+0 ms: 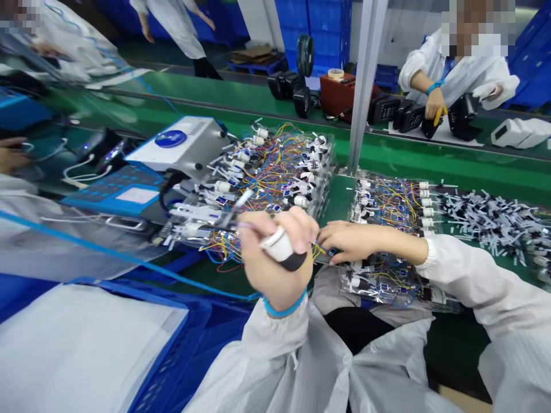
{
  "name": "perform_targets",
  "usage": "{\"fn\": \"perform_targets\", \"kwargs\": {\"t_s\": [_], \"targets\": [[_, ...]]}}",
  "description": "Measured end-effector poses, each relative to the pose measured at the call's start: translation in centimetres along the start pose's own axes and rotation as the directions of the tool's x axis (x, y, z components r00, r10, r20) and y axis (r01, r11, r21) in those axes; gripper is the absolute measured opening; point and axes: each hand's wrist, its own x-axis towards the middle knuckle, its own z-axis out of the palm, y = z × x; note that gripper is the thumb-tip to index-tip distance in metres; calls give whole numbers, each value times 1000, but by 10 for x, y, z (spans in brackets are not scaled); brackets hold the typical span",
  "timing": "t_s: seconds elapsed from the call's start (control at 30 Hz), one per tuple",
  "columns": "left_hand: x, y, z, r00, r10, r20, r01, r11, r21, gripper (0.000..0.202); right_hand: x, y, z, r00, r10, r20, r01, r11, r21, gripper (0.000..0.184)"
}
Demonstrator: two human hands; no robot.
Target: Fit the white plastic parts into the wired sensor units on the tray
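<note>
My left hand (275, 258) is closed around a small white and black cylindrical part (283, 250) and a thin tool whose tip (235, 211) points up-left, blurred by motion. My right hand (348, 241) lies low on the bench with fingers pinched at a bundle of yellow, blue and red wires (321, 250). Both hands sit at the front edge of a clear tray (327, 172) full of wired white parts. A blue wrist strap (284, 310) circles my left wrist.
A second clear tray of wired parts (387, 206) and a heap of white pieces (495, 218) lie to the right. A white device (181, 143) and a blue panel (116, 192) stand left. A metal post (364, 86) rises behind. A person across the green conveyor (473, 166) handles black units.
</note>
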Motion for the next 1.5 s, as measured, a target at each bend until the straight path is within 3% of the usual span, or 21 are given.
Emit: {"fn": "perform_targets", "kwargs": {"t_s": [0.07,0.17,0.3,0.4,0.5,0.57,0.67,0.77,0.87,1.0,1.1,1.17,1.23,1.33,1.4,1.5], "targets": [[-1,15,-4,998,38,-43,-38,999,-14,40,9,-14,7,998,17,58,-22,997,79,10],[-3,37,-24,983,99,-155,-108,993,-48,29,4,-41,0,996,85,29,-89,956,278,17],[1,62,-80,963,124,-238,-160,978,-137,11,-28,-83,-19,978,162,-134,-100,918,383,11],[10,75,-114,968,118,-223,-157,974,-163,11,-67,-105,-21,926,242,-289,-100,898,429,21],[15,77,-119,984,-56,-167,19,976,-215,26,-113,-115,-11,820,416,-393,-145,815,561,19],[11,70,-110,972,-227,-68,211,960,-187,26,-144,-119,1,697,547,-463,-159,748,644,15],[-4,50,-93,910,-383,158,398,914,-75,42,-188,-127,24,517,646,-562,-226,736,638,11],[-27,25,-79,843,-436,315,458,889,5,46,-227,-141,52,392,698,-599,-275,710,648,9],[-45,5,-66,738,-514,437,531,842,93,36,-250,-157,82,294,724,-624,-164,682,713,12],[-57,-13,-47,612,-621,490,559,778,287,31,-241,-170,110,282,706,-650,70,660,748,32],[-65,-20,-35,502,-739,448,655,664,361,39,-211,-168,121,289,677,-677,266,622,736,35],[-71,-23,-31,453,-780,432,691,613,383,40,-189,-163,125,299,652,-697,321,619,717,37],[-76,-25,-30,463,-768,443,665,631,399,37,-168,-156,127,315,622,-717,316,644,697,40],[-79,-27,-34,519,-694,499,551,718,425,33,-143,-146,126,308,576,-757,280,705,651,43],[-79,-26,-36,553,-655,515,467,755,460,31,-131,-140,123,265,571,-777,218,749,625,42],[-79,-23,-36,582,-664,470,418,740,528,27,-120,-134,116,173,573,-801,76,803,591,38]]}}
